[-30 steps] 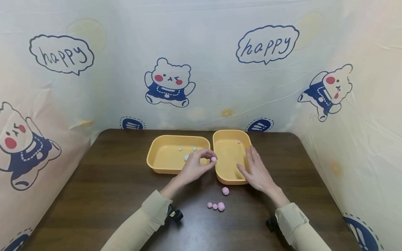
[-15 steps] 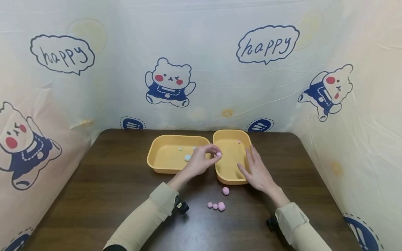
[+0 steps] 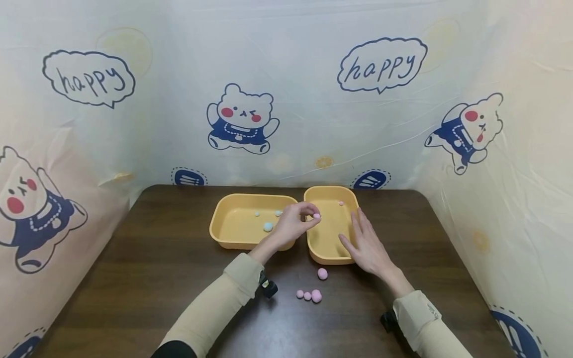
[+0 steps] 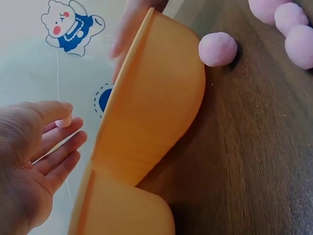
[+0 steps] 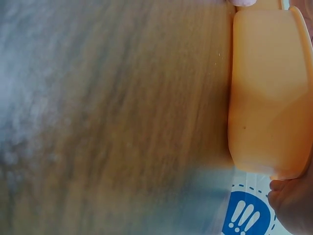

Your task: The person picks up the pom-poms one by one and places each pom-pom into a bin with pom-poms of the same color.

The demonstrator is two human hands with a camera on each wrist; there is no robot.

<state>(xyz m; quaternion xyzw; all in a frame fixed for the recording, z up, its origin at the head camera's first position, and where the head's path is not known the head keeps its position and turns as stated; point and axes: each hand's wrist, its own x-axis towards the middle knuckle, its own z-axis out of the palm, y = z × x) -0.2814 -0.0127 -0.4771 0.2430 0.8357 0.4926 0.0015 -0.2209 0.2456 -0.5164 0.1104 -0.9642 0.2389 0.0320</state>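
Observation:
My left hand (image 3: 291, 223) pinches a small pink pom-pom (image 3: 317, 216) between thumb and fingers, over the left rim of the right yellow tray (image 3: 329, 233). The left wrist view shows the same pom-pom (image 4: 64, 121) under the thumb tip. My right hand (image 3: 369, 246) rests at that tray's right edge with its fingers spread and straight. Inside the right tray lies one tiny pink pom-pom (image 3: 341, 203). On the table in front sit a larger pink pom-pom (image 3: 322, 274) and a short row of pink pom-poms (image 3: 307, 296).
Beside it to the left stands a second yellow tray (image 3: 233, 238) holding a few pale blue pom-poms (image 3: 267, 226). Both trays are near the back of the dark wooden table (image 3: 156, 268). A printed cloth (image 3: 309, 124) hangs behind and at the sides.
My left hand has moved right and slightly away from me with the pink pom-pom, from between the trays to over the right tray. The right hand has stayed in place.

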